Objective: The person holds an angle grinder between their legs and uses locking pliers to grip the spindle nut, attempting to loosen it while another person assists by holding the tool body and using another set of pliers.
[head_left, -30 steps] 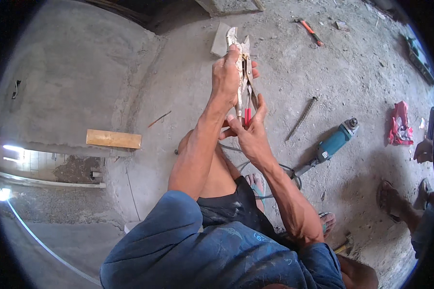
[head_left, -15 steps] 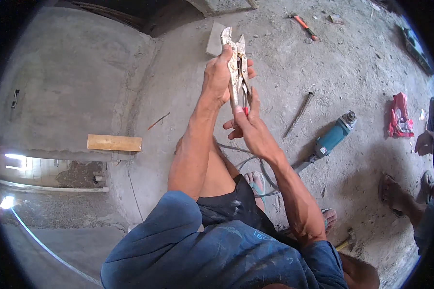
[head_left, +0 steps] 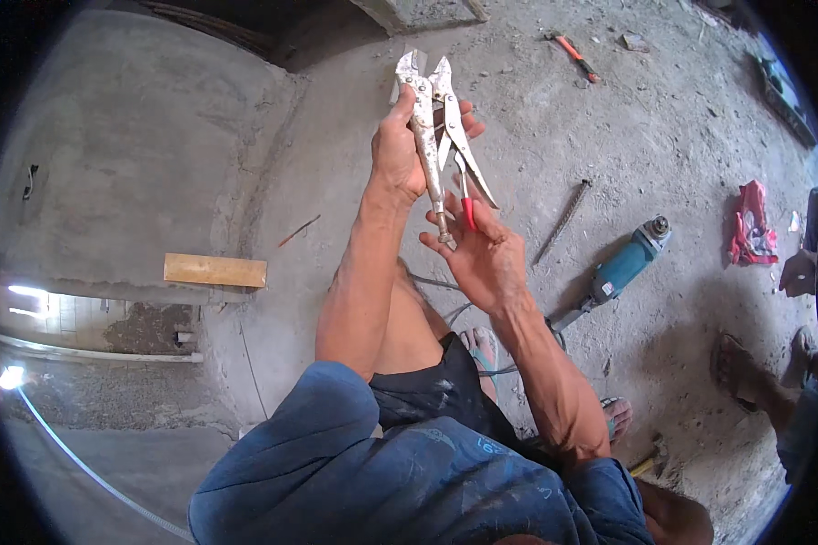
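Note:
A worn, paint-specked pair of locking pliers (head_left: 424, 127) is held up in front of me, jaws pointing away and apart. My left hand (head_left: 396, 154) is wrapped round its upper part, thumb along the fixed handle near the jaws, fingertips showing behind the other side. The movable handle (head_left: 471, 156) stands swung out to the right. Between the handles is a release lever with a red tip (head_left: 468, 213). At the lower end, by the adjusting screw (head_left: 445, 238), my right hand (head_left: 493, 262) has its palm up and fingers apart. Whether it touches the pliers I cannot tell.
A teal power tool (head_left: 625, 263) with its cable lies on the rough floor to the right, beside a long drill bit (head_left: 563, 221). Farther off are an orange-handled hammer (head_left: 576, 58) and a red packet (head_left: 753, 227). Another person's foot (head_left: 736, 368) stands at right; a wooden block (head_left: 215, 270) is at left.
The pliers' handles have spread apart, the movable one swinging right. My right hand has let go of the lower handle and turned palm up. My left hand has shifted slightly left.

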Tool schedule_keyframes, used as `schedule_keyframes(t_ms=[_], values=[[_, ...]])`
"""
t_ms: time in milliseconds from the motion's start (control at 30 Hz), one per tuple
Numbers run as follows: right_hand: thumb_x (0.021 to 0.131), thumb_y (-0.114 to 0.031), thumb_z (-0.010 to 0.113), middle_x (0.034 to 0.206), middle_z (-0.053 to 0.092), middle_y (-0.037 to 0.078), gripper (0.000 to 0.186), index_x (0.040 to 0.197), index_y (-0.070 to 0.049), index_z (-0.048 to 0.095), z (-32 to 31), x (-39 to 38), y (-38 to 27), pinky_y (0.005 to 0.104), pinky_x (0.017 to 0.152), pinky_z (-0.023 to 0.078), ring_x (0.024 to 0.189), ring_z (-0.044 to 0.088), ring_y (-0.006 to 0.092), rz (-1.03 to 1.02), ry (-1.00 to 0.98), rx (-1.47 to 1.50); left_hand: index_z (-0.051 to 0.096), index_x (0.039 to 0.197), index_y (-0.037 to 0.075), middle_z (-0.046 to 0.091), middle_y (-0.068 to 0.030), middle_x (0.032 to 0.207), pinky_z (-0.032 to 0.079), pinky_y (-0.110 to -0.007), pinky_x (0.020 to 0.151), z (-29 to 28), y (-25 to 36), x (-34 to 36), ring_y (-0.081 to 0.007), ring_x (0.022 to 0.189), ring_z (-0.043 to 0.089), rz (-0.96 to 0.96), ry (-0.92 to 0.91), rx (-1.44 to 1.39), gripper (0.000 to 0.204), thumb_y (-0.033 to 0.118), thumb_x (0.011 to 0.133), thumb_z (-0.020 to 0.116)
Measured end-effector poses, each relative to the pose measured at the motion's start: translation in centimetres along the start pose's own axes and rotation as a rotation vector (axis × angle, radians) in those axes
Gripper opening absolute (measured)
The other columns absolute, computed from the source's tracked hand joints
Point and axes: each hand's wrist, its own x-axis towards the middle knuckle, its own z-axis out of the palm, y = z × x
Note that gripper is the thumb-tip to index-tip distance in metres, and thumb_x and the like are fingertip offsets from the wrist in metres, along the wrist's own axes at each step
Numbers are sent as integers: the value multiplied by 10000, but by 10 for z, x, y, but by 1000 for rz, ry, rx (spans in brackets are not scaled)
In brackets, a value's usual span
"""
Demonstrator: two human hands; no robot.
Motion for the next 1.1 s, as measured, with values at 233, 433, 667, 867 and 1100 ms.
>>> schedule_keyframes(t_ms=[233,433,667,867,1100], values=[[946,-195,738,1203,612,133,760,1559,-92,302,8,-3,-9,480,966,516,1085,651,286,59,-139,-186,493,1366,-60,668,-254,1111,509,-571,1071,-18,-6,-1,-344,936,709,-191,-350,-336,587,439,1092,350],[918,-99,762,1113,641,108,692,1486,-52,370,3,-1,-8,388,854,573,950,707,254,-48,-111,-300,485,1386,-58,666,-254,1138,508,-572,1071,-13,-10,-2,-332,943,703,-174,-291,-240,594,440,1093,352],[889,-118,801,974,663,59,580,1369,-20,492,11,2,-32,301,755,558,861,667,146,-65,-114,-834,491,1339,-52,660,-270,1142,559,-549,995,-4,3,-10,-383,1013,694,-155,-167,-59,603,473,1097,320],[892,-37,762,920,663,61,437,1273,13,555,22,-3,-34,263,654,536,790,643,121,-81,-135,-1092,492,1397,-41,663,-259,1195,581,-512,982,-3,11,-17,-381,1052,701,-171,-221,127,615,471,1091,339],[885,-26,762,903,663,73,380,1203,25,559,28,-4,-35,282,608,549,773,656,135,-86,-108,-1090,494,1401,-33,665,-252,1188,604,-480,907,-1,6,-14,-368,1030,709,-170,-228,173,630,491,1091,334]])
